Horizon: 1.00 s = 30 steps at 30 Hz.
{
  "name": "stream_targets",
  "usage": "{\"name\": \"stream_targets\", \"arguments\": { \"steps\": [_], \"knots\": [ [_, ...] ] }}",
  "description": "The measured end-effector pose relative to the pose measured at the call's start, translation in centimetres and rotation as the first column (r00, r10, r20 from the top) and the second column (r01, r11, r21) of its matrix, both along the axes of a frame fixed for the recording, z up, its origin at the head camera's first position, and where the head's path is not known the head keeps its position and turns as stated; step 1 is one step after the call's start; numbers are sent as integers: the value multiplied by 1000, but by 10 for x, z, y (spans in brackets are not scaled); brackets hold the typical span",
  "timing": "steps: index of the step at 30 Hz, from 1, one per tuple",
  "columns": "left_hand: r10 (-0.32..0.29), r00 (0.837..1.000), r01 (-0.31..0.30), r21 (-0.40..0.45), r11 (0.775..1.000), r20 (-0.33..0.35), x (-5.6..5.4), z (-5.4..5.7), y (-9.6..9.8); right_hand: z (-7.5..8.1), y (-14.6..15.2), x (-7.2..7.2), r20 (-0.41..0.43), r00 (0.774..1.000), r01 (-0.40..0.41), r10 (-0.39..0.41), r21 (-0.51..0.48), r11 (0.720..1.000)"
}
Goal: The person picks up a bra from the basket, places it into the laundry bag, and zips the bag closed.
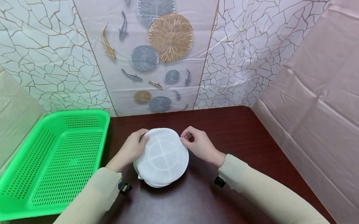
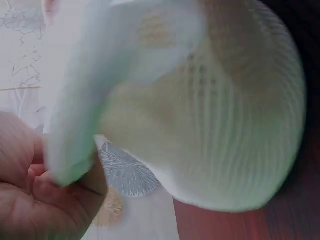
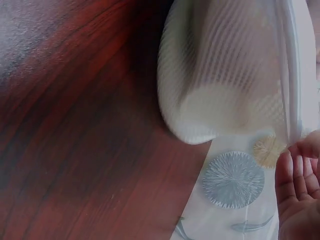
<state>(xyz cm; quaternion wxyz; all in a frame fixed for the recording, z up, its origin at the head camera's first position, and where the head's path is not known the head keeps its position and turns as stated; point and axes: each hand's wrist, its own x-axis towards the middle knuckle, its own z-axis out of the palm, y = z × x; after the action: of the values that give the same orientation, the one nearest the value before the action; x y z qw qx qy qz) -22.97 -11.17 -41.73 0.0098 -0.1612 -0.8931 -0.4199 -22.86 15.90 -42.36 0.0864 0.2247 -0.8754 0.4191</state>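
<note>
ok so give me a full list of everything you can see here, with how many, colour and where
mesh bag: 1 as far as I can tell, white, between the two hands over the table
basket: 1, bright green, on the left side of the table
table: 1, dark reddish brown, under the basket and bag
patterned backdrop: panel count unclear, pale with fish, round discs and crackle lines, behind the table
plain side sheets: 2, pale beige to pinkish, one left, one right
black devices: 2, black, one by each cuff
sleeves: 2, pale beige, on the forearms
left hand: 1, bare, gripping the bag's left edge
right hand: 1, bare, pinching its right edge
</note>
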Motion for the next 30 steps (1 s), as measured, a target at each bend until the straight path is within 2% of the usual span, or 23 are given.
{"name": "stream_targets", "arguments": {
  "steps": [7, 14, 22, 30],
  "knots": [
    [58, 998, -59, -44, 997, -28, -1, -1, -4, 2, 2, 0, -76, 996, 40, -38, 23, 999],
    [96, 995, -96, -67, 993, -5, -1, 1, -7, 2, 3, -1, -149, 989, 8, 1, 57, 998],
    [141, 990, -139, -68, 988, 31, -1, 0, -9, 5, 2, 1, -187, 982, -7, 18, 57, 998],
    [179, 983, -176, -69, 982, 37, -4, 0, -8, 7, 2, 6, -173, 985, -19, 28, 54, 998]
  ]
}}
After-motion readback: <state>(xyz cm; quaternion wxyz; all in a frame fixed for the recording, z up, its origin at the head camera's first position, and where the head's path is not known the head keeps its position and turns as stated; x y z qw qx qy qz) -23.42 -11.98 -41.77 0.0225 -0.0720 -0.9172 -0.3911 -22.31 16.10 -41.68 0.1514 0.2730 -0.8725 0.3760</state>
